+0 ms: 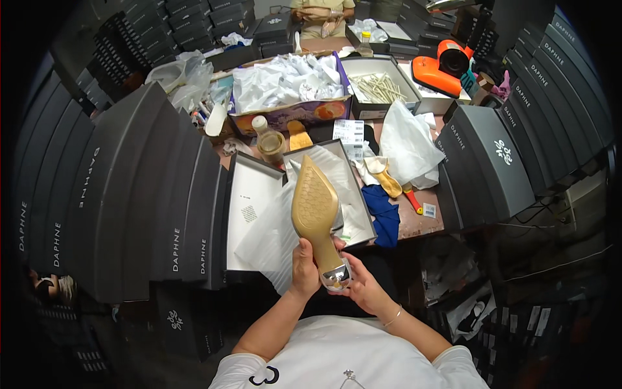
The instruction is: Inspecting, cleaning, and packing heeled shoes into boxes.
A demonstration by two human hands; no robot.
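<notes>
A high-heeled shoe [315, 202] is held up in front of me, its tan sole facing me, the pointed toe upward and the shiny silver heel [337, 277] downward. My left hand [305, 267] is closed round its narrow waist, thumb along the edge. My right hand [367, 289] grips the heel end from the right, fingers against the silver part. Most of the upper is hidden behind the sole. Right behind the shoe lies an open shoe box [364, 219] with white tissue paper [267, 243], its white-lined lid [254, 194] on the left.
Stacks of dark shoe boxes rise at left [123, 194] and right [489, 162]. Beyond are a carton [291, 115] of crumpled paper, a box of sticks [379, 87], a bottle [269, 144], an orange tool [434, 71], a blue cloth [381, 217] and a brush [389, 181]. Another person [324, 13] stands opposite.
</notes>
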